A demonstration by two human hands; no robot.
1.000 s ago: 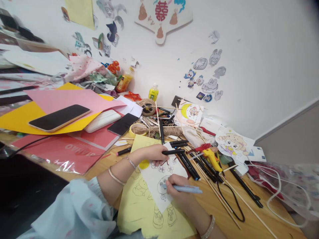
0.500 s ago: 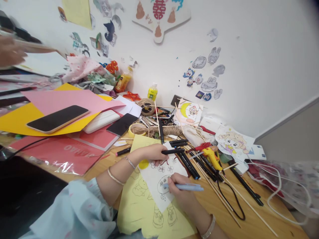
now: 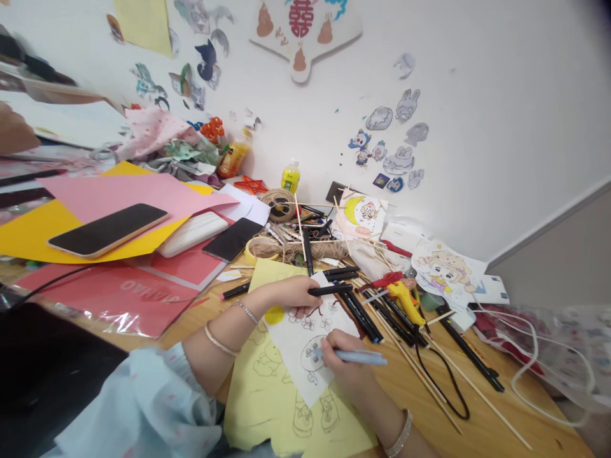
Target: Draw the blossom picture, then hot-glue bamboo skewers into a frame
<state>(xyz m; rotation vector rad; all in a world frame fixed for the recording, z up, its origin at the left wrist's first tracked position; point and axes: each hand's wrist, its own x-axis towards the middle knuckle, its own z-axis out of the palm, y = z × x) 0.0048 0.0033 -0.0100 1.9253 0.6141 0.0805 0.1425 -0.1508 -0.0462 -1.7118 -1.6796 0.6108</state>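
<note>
My right hand point(image 3: 347, 361) grips a light blue pen point(image 3: 365, 357), its tip end over an oval figure drawn on a white sheet of paper point(image 3: 296, 353). The sheet also bears small flowers, a brown branch and a yellow disc. A black marker point(image 3: 334, 289) sticks out to the right from my left hand point(image 3: 296, 294), which is closed around it and rests on the top part of the sheet. Underneath lies yellow paper point(image 3: 248, 407) with pencil-like outlines and a torn lower edge.
Several black markers point(image 3: 356, 312), a yellow glue gun point(image 3: 403, 302) and thin wooden sticks point(image 3: 496, 407) lie to the right. Phones point(image 3: 109, 229), coloured paper and a red plastic folder point(image 3: 119, 299) cover the left. Another person's hand point(image 3: 14, 130) shows at the far left.
The pen in my right hand has shifted very slightly over the oval figure. My left hand stays in place. The other person's hand has moved left, partly out of view.
</note>
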